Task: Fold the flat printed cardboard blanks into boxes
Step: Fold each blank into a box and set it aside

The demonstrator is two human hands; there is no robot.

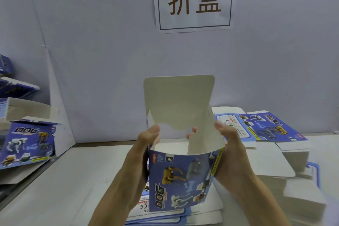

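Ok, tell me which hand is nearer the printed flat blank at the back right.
Right. The right hand grips the right side of the box, just left of that blank; the left hand holds the opposite side, farther off.

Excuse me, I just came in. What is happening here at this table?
A person is folding printed cardboard into boxes. The left grip and the right grip hold a half-formed blue box upright, one on each side. Its top flap stands open, with the plain inside showing. Flat blanks lie stacked on the table at the right, and boxes that look folded are piled at the left.
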